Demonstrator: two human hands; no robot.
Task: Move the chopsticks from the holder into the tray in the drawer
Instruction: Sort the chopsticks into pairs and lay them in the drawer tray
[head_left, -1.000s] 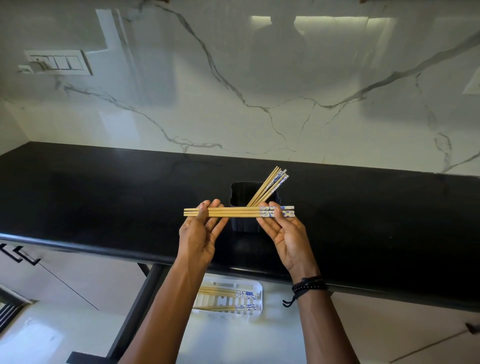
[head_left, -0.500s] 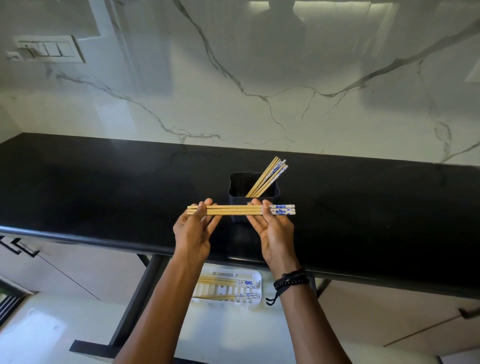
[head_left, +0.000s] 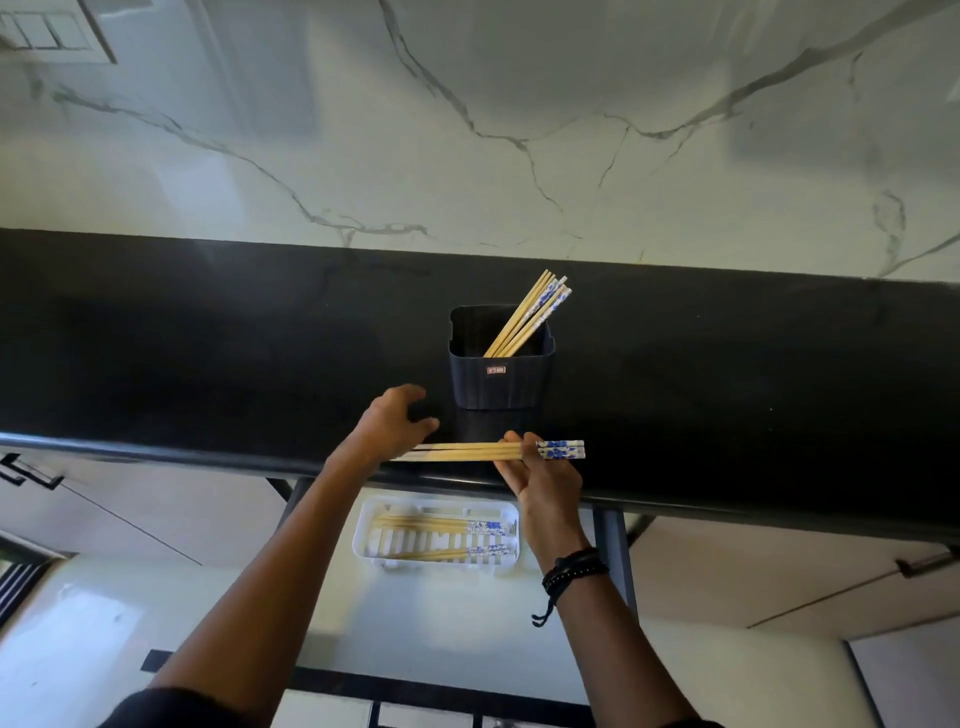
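Bundle of chopsticks (head_left: 488, 451) held level above the front edge of the black worktop (head_left: 208, 353), running left to right; pale bamboo shafts, plain along most of the length, white ends with blue floral print pointing right, just past the fingers; narrow plain tips hidden behind the left wrist. Right hand (head_left: 545, 483), palm toward the camera, grip closed on the bundle near the patterned ends, thumb over the top, fingers beneath; black beaded bracelet (head_left: 574, 569) with a dangling cord on that wrist. Left hand (head_left: 397, 423) over the worktop just beyond the bundle, back of the hand up, fingers loosely curled and parted, grip holding nothing; cannot tell whether the wrist touches the shafts.

Further back on the worktop, black ribbed holder (head_left: 501, 384), squarish, small label under the rim; more chopsticks (head_left: 530, 314) of the same kind inside, leaning to the right, printed ends up and out over the rim.

Below the worktop edge, between the two forearms, white slotted tray (head_left: 363, 540) in the open drawer (head_left: 441, 623); two groups of chopsticks (head_left: 431, 525) already lying flat in it, one toward the far side and one toward the near side, printed ends to the right.

White marble backsplash (head_left: 519, 130) with grey veins behind the worktop; switch plate (head_left: 57, 31) at the upper left.
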